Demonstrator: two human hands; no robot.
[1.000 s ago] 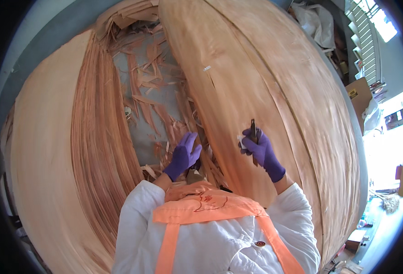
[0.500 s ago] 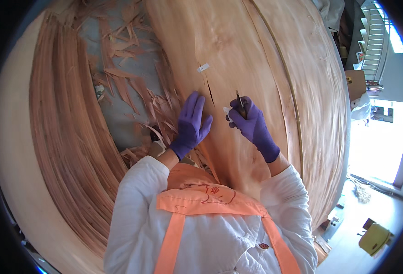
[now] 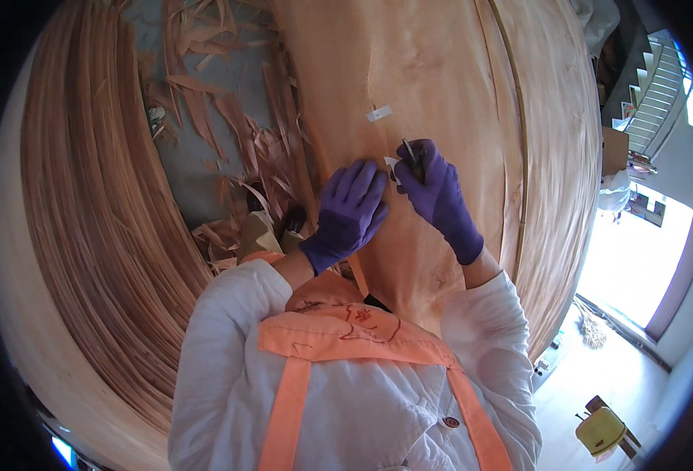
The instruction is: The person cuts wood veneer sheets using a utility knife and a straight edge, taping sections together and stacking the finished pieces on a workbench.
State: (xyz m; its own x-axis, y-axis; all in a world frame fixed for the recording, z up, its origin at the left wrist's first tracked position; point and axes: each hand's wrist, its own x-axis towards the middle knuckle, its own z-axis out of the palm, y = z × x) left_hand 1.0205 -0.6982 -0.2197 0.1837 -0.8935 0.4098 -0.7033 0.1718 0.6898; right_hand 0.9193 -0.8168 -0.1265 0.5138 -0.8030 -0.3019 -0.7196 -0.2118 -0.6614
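A broad sheet of light reddish-brown wood veneer (image 3: 339, 86) lies in front of me. My left hand (image 3: 350, 206), in a purple glove, rests on it with fingers stretched out, near the sheet's left edge. Beside it my right hand (image 3: 437, 192), also gloved in purple, is closed round a slim dark-handled tool (image 3: 412, 155) with a thin metal tip pointing away from me. A small white strip (image 3: 392, 165), like tape or paper, sticks out by the right fingers. Farther off, another white strip (image 3: 379, 114) is stuck flat on the veneer.
To the left stands a long stack of darker veneer edges (image 3: 95, 196). Torn wood scraps (image 3: 260, 149) litter the grey floor between the stacks. At far right are a cardboard box (image 3: 615, 149), a broom head (image 3: 592, 331) and a yellow container (image 3: 600, 432).
My left hand has shifted right, closer to my right hand. The dark slit in the veneer no longer shows as an open gap. My view has swung slightly.
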